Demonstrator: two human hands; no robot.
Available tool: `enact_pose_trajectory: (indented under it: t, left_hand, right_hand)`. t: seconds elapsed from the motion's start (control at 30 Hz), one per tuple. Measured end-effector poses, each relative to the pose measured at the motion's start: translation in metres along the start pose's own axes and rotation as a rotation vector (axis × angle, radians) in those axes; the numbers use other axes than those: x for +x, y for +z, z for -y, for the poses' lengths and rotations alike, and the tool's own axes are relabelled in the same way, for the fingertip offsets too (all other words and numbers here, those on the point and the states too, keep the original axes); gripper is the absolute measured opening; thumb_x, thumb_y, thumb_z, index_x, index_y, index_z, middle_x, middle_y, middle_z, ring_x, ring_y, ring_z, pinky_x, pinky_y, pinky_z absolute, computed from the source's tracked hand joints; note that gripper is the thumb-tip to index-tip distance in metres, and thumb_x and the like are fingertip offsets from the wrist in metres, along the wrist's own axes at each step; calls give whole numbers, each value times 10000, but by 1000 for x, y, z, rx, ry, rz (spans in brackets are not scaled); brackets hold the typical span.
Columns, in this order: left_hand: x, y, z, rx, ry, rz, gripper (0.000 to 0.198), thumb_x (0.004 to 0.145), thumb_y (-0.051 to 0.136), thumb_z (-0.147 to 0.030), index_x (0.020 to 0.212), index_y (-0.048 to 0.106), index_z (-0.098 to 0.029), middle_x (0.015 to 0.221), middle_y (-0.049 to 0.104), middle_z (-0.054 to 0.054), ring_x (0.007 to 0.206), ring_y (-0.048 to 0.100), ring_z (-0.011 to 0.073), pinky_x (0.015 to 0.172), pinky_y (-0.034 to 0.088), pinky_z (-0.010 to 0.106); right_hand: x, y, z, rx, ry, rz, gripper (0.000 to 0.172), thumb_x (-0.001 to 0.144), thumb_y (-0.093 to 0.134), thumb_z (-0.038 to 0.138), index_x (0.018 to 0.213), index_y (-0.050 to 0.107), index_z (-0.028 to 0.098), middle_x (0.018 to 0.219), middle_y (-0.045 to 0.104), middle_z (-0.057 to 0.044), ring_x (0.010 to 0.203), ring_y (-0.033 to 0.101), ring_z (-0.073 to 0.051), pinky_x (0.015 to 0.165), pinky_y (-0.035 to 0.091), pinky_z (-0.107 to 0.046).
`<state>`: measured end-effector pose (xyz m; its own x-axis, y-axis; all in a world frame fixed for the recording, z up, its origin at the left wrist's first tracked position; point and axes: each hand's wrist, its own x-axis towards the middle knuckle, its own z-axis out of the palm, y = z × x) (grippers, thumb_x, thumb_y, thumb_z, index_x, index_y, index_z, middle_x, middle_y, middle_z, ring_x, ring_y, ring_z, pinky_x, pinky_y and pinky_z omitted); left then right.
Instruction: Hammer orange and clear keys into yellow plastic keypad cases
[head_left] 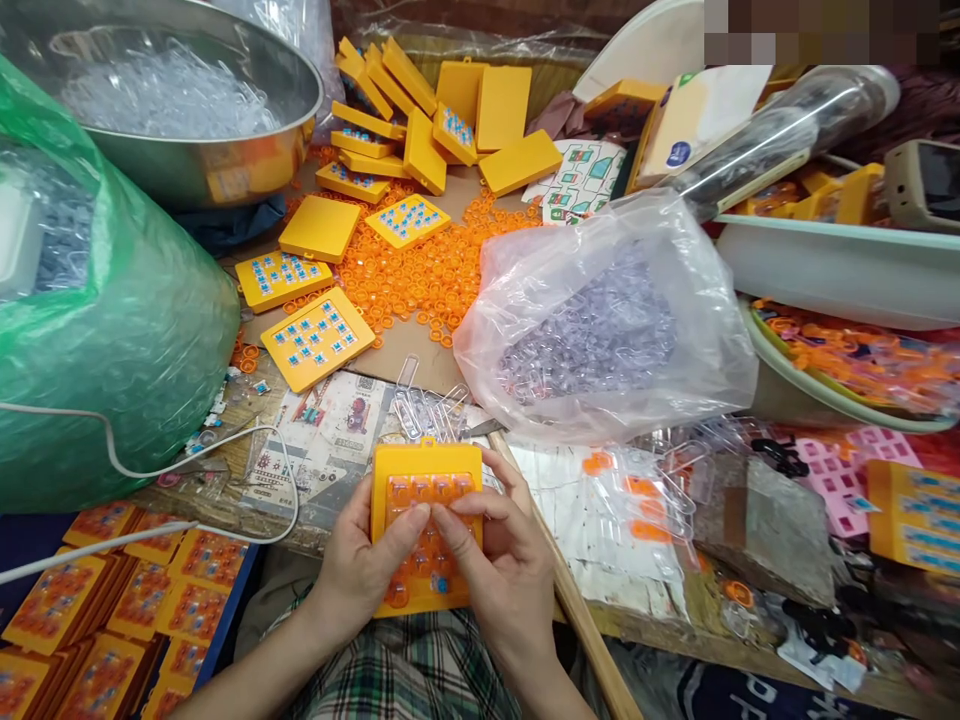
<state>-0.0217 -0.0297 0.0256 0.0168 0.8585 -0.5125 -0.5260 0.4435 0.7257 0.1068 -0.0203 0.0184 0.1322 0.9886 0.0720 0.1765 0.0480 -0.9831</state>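
A yellow plastic game board with orange translucent pieces in its grid is held upright above my lap. My left hand grips its left side, the thumb pressed on the pieces. On the opposite edge, my right hand is closed round the board, with its thumb near the middle of the grid. One blue spot shows near the lower right of the grid. Just beyond the board lie clear plastic clips. The fingers behind the board are hidden.
Orange rings are heaped behind, among several yellow boards. A clear bag of transparent pieces stands right of them. At left are a green bag, a steel bowl and stacked finished-looking boards. A wooden handle lies beside my right hand.
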Motion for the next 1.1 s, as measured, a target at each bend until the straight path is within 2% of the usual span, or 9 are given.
enact_pose_trajectory:
  t: [0.1,0.2,0.27,0.43,0.67,0.8,0.93,1.0,1.1]
  left_hand:
    - [3,-5,5,86,45,-48,334,707,754,-324,974,636,-163,940,714,76,834,660,211,759,529,275]
    - [3,-11,5,44,23,-131,344,689,768,-335,955,635,-163,892,723,68,766,674,206,692,537,262]
    - [2,-17,1,-27,-17,-181,361,680,775,-338,956,621,-164,866,727,61,724,686,207,662,548,270]
    - [7,-32,-18,-184,-86,-291,397,715,749,-288,1051,597,-142,901,733,75,748,713,227,737,582,348]
    - [13,-33,-24,-325,-216,-180,495,820,651,-283,1278,513,-159,1137,682,130,967,683,273,869,560,413]
    - [12,-32,-21,-331,-254,-99,510,801,667,-217,1281,508,-153,1145,680,129,993,675,274,897,548,411]
    - [11,-28,-21,-275,-261,-51,478,769,687,-157,1226,549,-140,1110,695,130,936,694,266,822,583,373]
    - [11,-26,-21,-269,-281,-45,490,759,695,-145,1227,551,-147,1088,705,121,904,703,254,786,594,349]
    - [10,-28,-21,-286,-294,-72,541,756,692,-124,1268,523,-169,1072,713,102,890,707,243,773,599,344]
  right_hand:
    - [-2,9,-3,13,64,-34,153,750,718,256,711,582,197,1276,498,-116,1202,513,-258,886,495,-355]
    - [6,11,-5,77,105,78,203,767,701,290,845,528,218,1296,517,-111,1002,636,-205,798,534,-331]
    - [20,6,-5,-10,15,153,220,807,660,293,965,517,235,1233,580,-99,913,655,-183,745,541,-322]
    - [61,-7,-11,-665,-478,97,244,805,647,226,1048,636,208,953,715,-75,936,583,-258,820,444,-422]
    - [68,-1,-27,-620,-465,56,253,844,563,178,1064,688,200,919,733,-89,944,610,-276,834,435,-466]
    - [58,-16,-25,-464,-375,-28,299,917,475,224,1177,622,229,1053,701,-76,847,669,-203,758,543,-402]
    - [41,-27,-17,-55,91,-8,323,875,564,346,1163,627,212,907,715,-59,546,634,-124,514,567,-299]
    - [33,-34,-12,110,277,-27,380,794,666,389,1121,653,196,902,709,-64,606,667,-145,564,588,-316]
    - [33,-59,-8,44,270,-191,450,728,734,400,1129,658,209,884,681,-42,657,682,-156,625,589,-330]
